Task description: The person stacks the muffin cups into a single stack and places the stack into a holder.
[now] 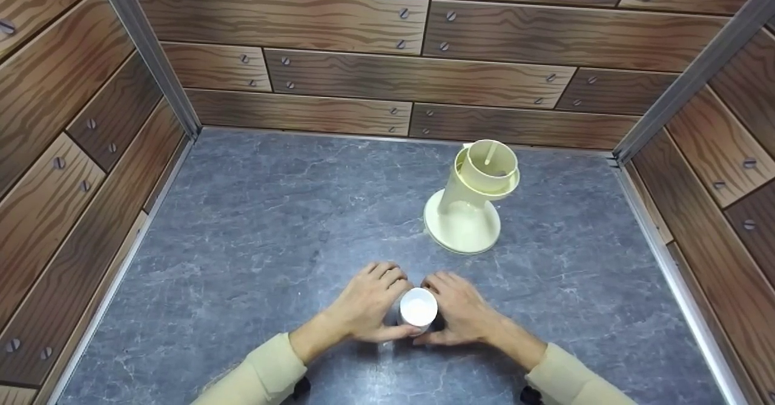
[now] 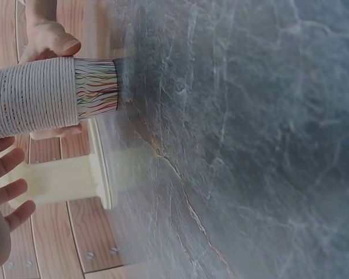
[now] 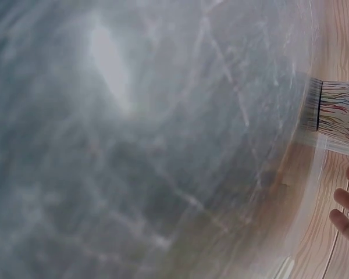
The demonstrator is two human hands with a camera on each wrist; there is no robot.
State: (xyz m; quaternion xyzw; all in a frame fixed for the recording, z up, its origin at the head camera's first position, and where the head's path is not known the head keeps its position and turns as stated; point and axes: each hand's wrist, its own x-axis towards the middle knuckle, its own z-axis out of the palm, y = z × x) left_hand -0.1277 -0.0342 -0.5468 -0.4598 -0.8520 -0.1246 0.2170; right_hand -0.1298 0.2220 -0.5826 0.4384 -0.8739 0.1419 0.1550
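A tall stack of paper cups [image 1: 418,307] stands upright on the table, its white top cup seen from above. The left wrist view shows many nested rims on the stack [image 2: 41,96] and wavy coloured lines on the lowest cup. My left hand [image 1: 372,302] holds the stack from the left, thumb and index finger around it; some of its fingers [image 2: 11,190] stick out apart from the cups. From the opposite side my right hand [image 1: 461,309] holds the same stack between thumb and fingers. Only the printed lower part of the stack [image 3: 338,107] appears in the right wrist view.
Behind the hands, to the right, stands a pale yellow plastic stand [image 1: 465,226] with a round base and a cylindrical holder at its top. Wood-patterned walls [image 1: 339,72] enclose the grey marbled table [image 1: 272,211] at the back and both sides.
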